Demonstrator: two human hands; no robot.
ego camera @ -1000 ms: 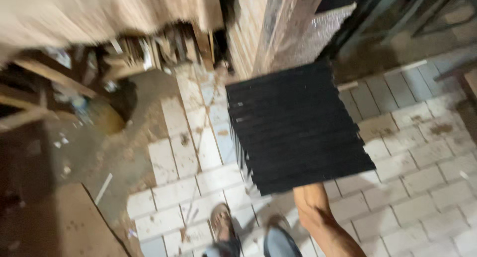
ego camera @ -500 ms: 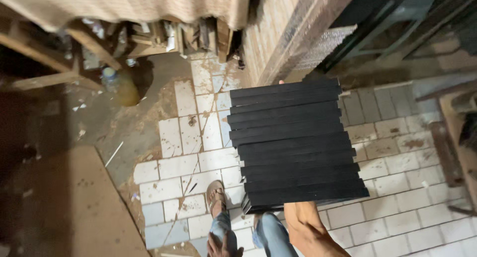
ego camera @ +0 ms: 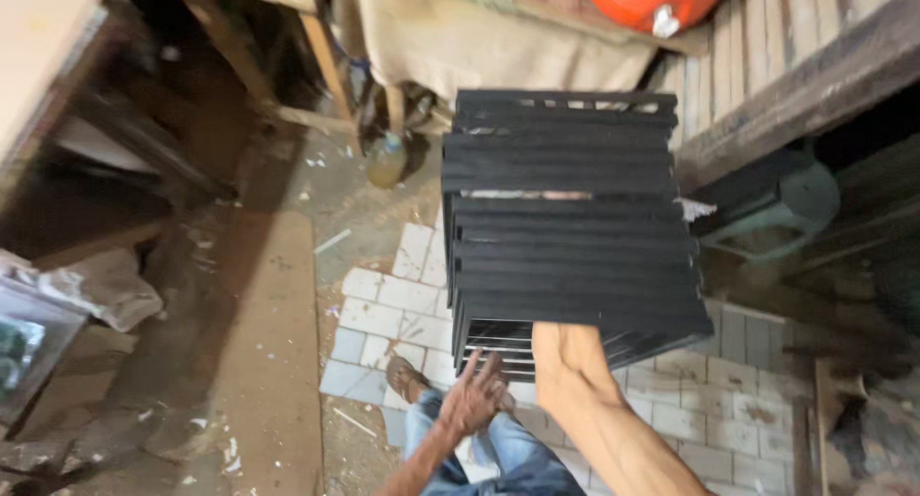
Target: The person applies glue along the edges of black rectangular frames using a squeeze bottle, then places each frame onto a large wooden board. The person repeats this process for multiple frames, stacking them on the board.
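A black slatted wooden crate [ego camera: 570,223] hangs in front of me, its slats running across the view. My right hand [ego camera: 567,343] reaches under its near edge and carries it; the fingers are hidden behind the slats. My left hand [ego camera: 474,397] is just below the crate's near left corner, fingers spread, and holds nothing. Below are my jeans [ego camera: 498,453] and a sandalled foot [ego camera: 410,378] on the tiled floor [ego camera: 388,309].
A wooden table with a cloth [ego camera: 450,36] stands ahead, with a bottle [ego camera: 387,161] on the ground by its leg. An orange container [ego camera: 656,0] sits at top right. A wooden slat wall [ego camera: 795,65] runs along the right. Boards and debris [ego camera: 96,285] lie left.
The view has swung left and forward, so the table, cloth and orange container are now in sight. The crate has turned a little and my left hand has come up under its near corner.
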